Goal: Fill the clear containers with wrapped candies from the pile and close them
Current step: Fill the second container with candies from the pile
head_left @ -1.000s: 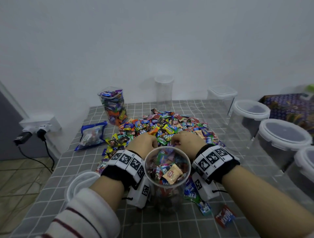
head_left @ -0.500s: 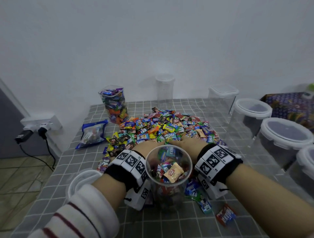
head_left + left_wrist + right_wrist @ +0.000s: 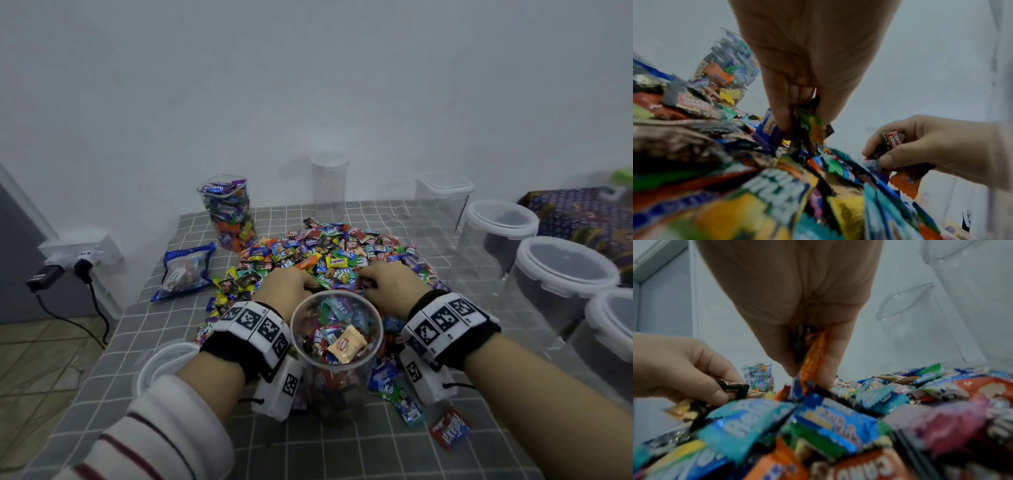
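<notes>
A pile of wrapped candies (image 3: 329,255) covers the middle of the grey checked table. In front of it stands an open round clear container (image 3: 337,346), partly filled with candies. My left hand (image 3: 286,286) sits just left of its far rim, fingers curled around a bunch of candies (image 3: 809,128) from the pile's near edge. To the right of the rim, my right hand (image 3: 387,284) grips its own candies (image 3: 812,356), an orange wrapper among them. Each wrist view shows the other hand too, also holding wrappers.
A filled square container (image 3: 227,212) stands back left, an empty tall one (image 3: 329,185) at the back. Several lidded clear containers (image 3: 496,233) line the right side. A round lid (image 3: 164,363) lies front left, a blue bag (image 3: 185,270) left, loose candies (image 3: 448,433) front right.
Both hands dipped from above the container's far rim down into the pile's near edge, and now they come up gripping candies. The container has stayed in place.
</notes>
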A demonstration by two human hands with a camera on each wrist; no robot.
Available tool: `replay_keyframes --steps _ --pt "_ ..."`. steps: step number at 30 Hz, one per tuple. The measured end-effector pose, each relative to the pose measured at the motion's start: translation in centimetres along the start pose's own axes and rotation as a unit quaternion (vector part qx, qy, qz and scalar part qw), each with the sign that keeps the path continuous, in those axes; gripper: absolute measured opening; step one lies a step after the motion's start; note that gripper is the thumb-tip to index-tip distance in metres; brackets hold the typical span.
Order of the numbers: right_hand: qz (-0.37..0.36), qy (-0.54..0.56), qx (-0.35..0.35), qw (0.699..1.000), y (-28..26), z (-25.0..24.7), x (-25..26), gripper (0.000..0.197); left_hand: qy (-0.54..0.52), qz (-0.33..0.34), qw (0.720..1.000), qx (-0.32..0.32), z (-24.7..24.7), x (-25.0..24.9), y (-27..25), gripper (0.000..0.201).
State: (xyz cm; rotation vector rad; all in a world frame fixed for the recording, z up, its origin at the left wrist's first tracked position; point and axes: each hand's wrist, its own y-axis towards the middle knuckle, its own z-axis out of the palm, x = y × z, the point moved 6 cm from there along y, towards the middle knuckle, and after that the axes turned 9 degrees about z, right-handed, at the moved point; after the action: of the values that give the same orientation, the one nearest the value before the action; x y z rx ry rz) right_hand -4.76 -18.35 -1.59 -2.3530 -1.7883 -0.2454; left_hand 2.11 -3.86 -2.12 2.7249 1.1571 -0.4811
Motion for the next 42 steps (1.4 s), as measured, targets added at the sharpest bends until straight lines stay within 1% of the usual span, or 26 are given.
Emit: replay_keyframes --steps 3,8,12,15,19,21,23,26,28,33,36,40,42 --pt "0.015 0.057 -0.023 0.998 -0.7 -1.4 0.0 0.025 -0.042 -0.015 0.998 -0.044 -1.1 0.1 -0.5 0.027" --pt "0.012 0.158 -0.040 0.987 -2.2 -3.5 0.1 0.021 -0.132 -0.015 0.983 -0.124 -3.3 -0.2 -2.0 0.027" --pt "-0.012 0.256 -0.088 0.963 -4.6 -6.0 0.7 0.016 -0.221 -0.012 0.954 -0.203 -5.8 -0.4 -4.2 0.026" --pt "-0.041 0.313 -0.112 0.942 -6.7 -8.1 1.5 0.016 -0.263 -0.011 0.935 -0.237 -7.2 -0.7 -6.2 0.026" --pt "-0.087 0.376 -0.121 0.915 -9.5 -9.6 3.1 0.023 -0.303 -0.003 0.914 -0.270 -8.0 -1.0 -8.7 0.025" --pt "-0.103 0.398 -0.113 0.904 -10.7 -9.3 3.9 0.026 -0.321 -0.001 0.905 -0.278 -7.9 -1.3 -9.8 0.024" --pt "-0.110 0.404 -0.115 0.901 -11.4 -8.6 4.4 0.027 -0.325 0.004 0.902 -0.282 -7.7 -1.6 -10.5 0.027" --pt "-0.117 0.379 -0.126 0.909 -11.7 -7.3 5.2 0.023 -0.342 0.011 0.896 -0.282 -7.3 -2.0 -11.2 0.034" --pt "-0.126 0.351 -0.137 0.918 -11.8 -6.6 5.6 0.018 -0.351 0.015 0.895 -0.276 -7.1 -2.2 -11.4 0.034" --pt "-0.166 0.285 -0.159 0.930 -12.2 -6.6 6.3 0.034 -0.351 0.032 0.894 -0.278 -7.2 -3.2 -11.8 0.035" --pt "-0.184 0.261 -0.168 0.932 -12.2 -6.6 6.8 0.034 -0.347 0.039 0.896 -0.276 -7.2 -3.6 -11.9 0.037" --pt "-0.172 0.283 -0.155 0.931 -12.5 -6.4 6.6 0.040 -0.348 0.047 0.896 -0.270 -7.2 -4.2 -12.2 0.038" --pt "-0.171 0.313 -0.148 0.922 -12.8 -6.5 6.4 0.041 -0.343 0.051 0.899 -0.269 -7.3 -4.4 -12.3 0.037"
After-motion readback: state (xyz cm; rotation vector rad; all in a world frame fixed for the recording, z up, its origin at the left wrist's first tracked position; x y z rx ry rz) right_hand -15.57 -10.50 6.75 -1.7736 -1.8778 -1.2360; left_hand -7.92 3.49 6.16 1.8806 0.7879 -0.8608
